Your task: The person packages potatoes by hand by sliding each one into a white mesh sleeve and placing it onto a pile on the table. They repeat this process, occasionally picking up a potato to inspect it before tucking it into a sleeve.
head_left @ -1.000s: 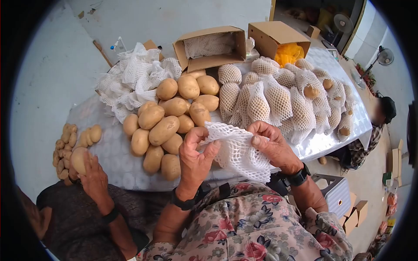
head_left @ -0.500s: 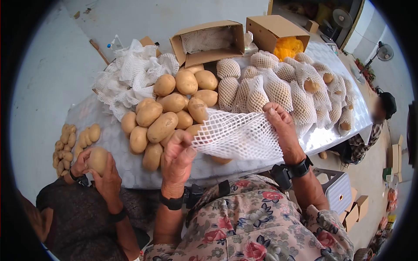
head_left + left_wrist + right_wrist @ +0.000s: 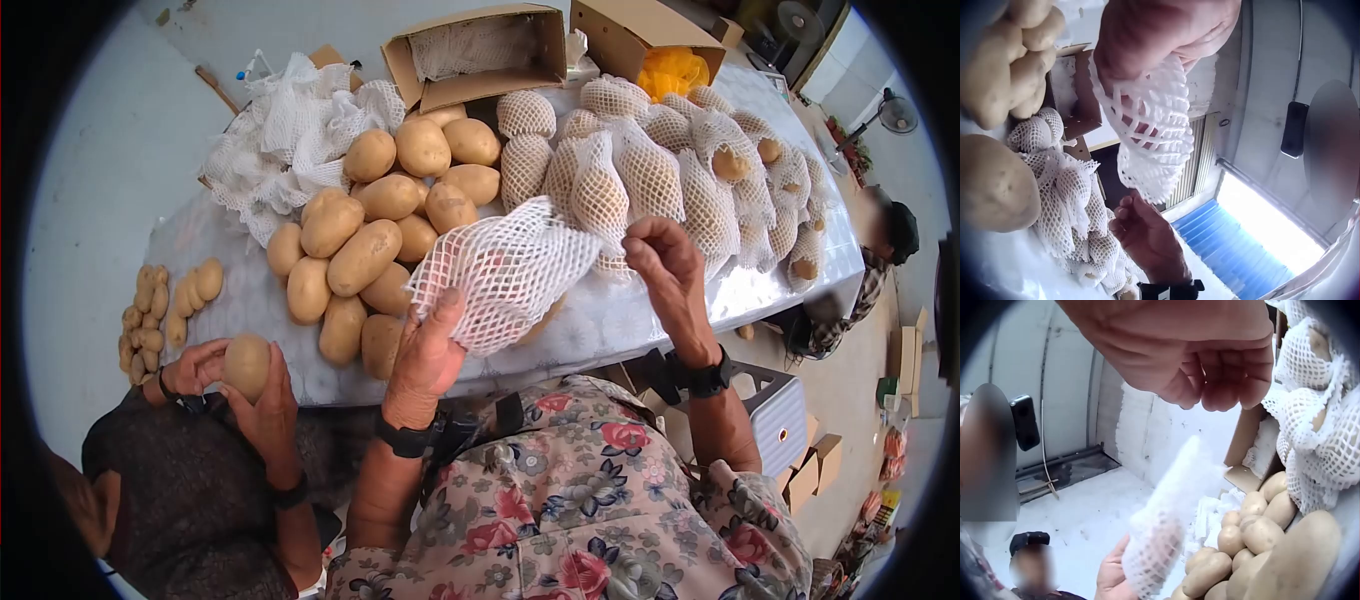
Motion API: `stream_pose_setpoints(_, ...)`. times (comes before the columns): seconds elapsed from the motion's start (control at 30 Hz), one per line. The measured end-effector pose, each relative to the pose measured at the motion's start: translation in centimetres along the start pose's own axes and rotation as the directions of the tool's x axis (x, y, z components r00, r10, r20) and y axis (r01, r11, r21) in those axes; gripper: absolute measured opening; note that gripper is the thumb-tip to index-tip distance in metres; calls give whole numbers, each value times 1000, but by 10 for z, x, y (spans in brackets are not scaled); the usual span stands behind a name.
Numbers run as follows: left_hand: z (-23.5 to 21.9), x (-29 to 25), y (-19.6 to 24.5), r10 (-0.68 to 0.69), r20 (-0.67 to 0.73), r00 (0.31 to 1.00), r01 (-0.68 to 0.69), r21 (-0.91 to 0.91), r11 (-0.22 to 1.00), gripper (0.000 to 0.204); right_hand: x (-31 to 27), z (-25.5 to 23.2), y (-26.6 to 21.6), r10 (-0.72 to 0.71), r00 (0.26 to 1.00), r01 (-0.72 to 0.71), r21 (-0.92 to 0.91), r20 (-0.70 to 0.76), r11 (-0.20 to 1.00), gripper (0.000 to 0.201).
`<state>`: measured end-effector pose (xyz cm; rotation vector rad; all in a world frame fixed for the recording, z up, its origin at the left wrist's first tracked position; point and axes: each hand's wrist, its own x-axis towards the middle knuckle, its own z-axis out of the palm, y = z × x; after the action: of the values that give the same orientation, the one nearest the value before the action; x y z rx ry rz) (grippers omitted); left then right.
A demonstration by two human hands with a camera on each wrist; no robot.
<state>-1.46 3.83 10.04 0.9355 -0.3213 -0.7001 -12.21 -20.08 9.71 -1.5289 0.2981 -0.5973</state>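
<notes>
A white foam net sleeve [image 3: 508, 272] is spread over the fingers of my left hand [image 3: 428, 350], with the thumb outside against its near edge. The left wrist view shows those fingers through the mesh of the net [image 3: 1150, 128]. My right hand [image 3: 672, 275] is just right of the net's far tip, fingers curled towards the thumb. In the right wrist view this hand [image 3: 1191, 353] holds nothing and a gap separates it from the net [image 3: 1163, 531]. Loose potatoes [image 3: 365, 258] lie left of the net; netted potatoes [image 3: 600, 195] lie beyond and right.
A heap of white nets [image 3: 300, 130] lies at the table's back left, near an open carton [image 3: 475, 55]. Another carton [image 3: 650, 25] holds orange netting [image 3: 672, 72]. At left, another person's hands hold a potato [image 3: 246, 367]. A stool [image 3: 775, 425] stands at right.
The net was stretched between both hands; the right hand has let go of it. The left hand's fingers are now inside the net. The neighbour's potato has come between both their hands.
</notes>
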Motion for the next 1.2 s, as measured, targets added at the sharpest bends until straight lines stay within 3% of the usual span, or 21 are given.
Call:
stream_pose_setpoints(0.1,9,4,-10,-57,47,997,55,42,998,61,-10,-2,-27,-42,999,43,75,-18,996,20)
stream_pose_setpoints(0.17,19,11,-17,-82,78,994,79,37,996,63,-19,2,-39,-10,996,4,75,85,997,23)
stream_pose_setpoints(0.23,25,19,-27,-147,198,969,138,59,989,72,-28,14,-45,1,953,-2,4,303,1000,35)
stream_pose_setpoints(0.3,33,23,-35,-191,353,916,180,65,982,76,-33,36,-38,-76,929,178,-259,361,949,37)
stream_pose_setpoints(0.37,41,21,-37,-169,334,927,51,334,941,76,-34,39,-19,-91,951,181,-296,295,938,33)
stream_pose_setpoints(0.4,41,24,-39,-157,359,920,56,277,959,74,-33,39,-10,-100,959,184,-313,265,932,30)
stream_pose_setpoints(0.47,41,26,-38,-130,406,905,45,211,976,70,-31,32,4,42,974,-36,-28,221,999,24)
stream_pose_setpoints(0.53,42,23,-31,-96,456,885,10,187,982,65,-29,22,6,161,962,-211,226,220,951,16)
stream_pose_setpoints(0.63,3,20,-20,-188,201,961,132,265,955,56,-32,5,4,387,906,-423,329,172,844,13)
stream_pose_setpoints(0.73,-25,20,-27,0,-91,996,59,647,760,53,-35,-2,15,402,911,-403,406,93,820,17)
stream_pose_setpoints(0.83,-24,23,-49,213,31,976,-106,931,350,54,-39,-5,22,350,935,-346,340,52,875,24)
stream_pose_setpoints(0.87,-41,29,-72,260,158,953,-210,960,185,62,-39,-4,20,342,938,-341,327,55,881,25)
stream_pose_setpoints(0.97,-22,33,-86,123,135,983,-145,987,77,70,-43,-5,14,313,948,-315,276,54,908,29)
stream_pose_setpoints(1.1,-16,40,-83,47,166,985,-169,984,62,79,-50,-12,13,313,950,-308,228,14,924,29)
stream_pose_setpoints(1.2,-32,47,-86,22,30,999,-35,960,277,87,-52,-22,17,322,947,-314,191,-12,930,25)
